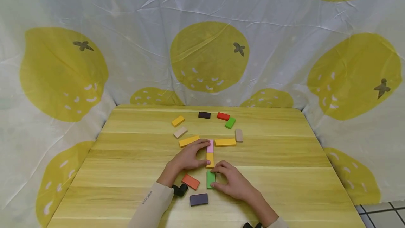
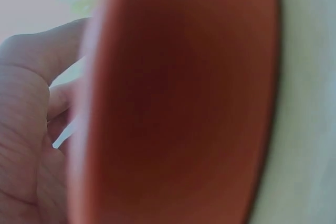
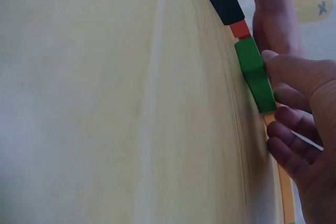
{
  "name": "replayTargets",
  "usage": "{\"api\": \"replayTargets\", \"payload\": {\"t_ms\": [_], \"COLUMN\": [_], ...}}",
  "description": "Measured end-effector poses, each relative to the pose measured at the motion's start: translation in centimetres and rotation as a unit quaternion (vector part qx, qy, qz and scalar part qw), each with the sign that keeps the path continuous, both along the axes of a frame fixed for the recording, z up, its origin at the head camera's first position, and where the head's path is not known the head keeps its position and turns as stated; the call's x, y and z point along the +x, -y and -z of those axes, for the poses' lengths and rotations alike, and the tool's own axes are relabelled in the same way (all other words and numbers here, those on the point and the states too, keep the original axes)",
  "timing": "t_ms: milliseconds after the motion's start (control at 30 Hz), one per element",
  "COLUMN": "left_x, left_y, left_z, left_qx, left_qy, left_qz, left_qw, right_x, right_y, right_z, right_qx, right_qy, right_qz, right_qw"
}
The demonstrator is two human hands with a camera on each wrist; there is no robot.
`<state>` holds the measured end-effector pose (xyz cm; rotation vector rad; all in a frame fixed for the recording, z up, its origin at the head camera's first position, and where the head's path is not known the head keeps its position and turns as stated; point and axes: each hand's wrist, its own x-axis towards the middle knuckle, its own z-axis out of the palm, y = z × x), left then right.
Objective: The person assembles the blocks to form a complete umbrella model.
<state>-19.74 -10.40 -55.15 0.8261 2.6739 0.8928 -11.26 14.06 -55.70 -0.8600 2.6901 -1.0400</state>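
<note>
A pink block [image 1: 210, 146] and a yellow block [image 1: 210, 159] lie end to end in a column. My left hand [image 1: 190, 156] spans them, fingertips on the pink block's top and thumb at the yellow one. Just below, my right hand [image 1: 235, 182] holds a green block [image 1: 210, 179] by its right side, thumb near its lower end and a finger at its upper end. In the right wrist view the right thumb touches the green block [image 3: 254, 74]. An orange-red block [image 2: 178, 98] fills much of the left wrist view, beside the left hand [image 2: 26, 129].
Yellow blocks [image 1: 225, 142] flank the pink one on both sides. Farther back lie black [image 1: 204, 115], red [image 1: 223, 116], green [image 1: 230, 122] and wooden [image 1: 239, 135] blocks. An orange-red block [image 1: 191, 182] and a dark purple block [image 1: 199, 199] lie near the left forearm.
</note>
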Motion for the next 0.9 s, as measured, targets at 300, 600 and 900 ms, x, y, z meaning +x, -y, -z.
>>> {"api": "replayTargets", "payload": {"t_ms": [300, 600, 900], "left_x": [0.17, 0.20, 0.11], "left_y": [0.02, 0.04, 0.08], "left_z": [0.43, 0.54, 0.63], "left_qx": [-0.002, 0.003, 0.002], "left_qy": [0.004, 0.004, -0.001], "left_qz": [-0.004, -0.004, -0.006], "left_qw": [1.0000, 1.0000, 1.0000], "right_x": [-0.11, -0.40, -0.66], "right_y": [0.29, 0.41, 0.38], "right_z": [-0.14, 0.11, 0.29], "right_qx": [-0.011, -0.021, -0.024], "right_qy": [0.004, -0.001, -0.007], "right_qz": [0.005, 0.011, 0.009], "right_qw": [0.9999, 0.9997, 0.9996]}}
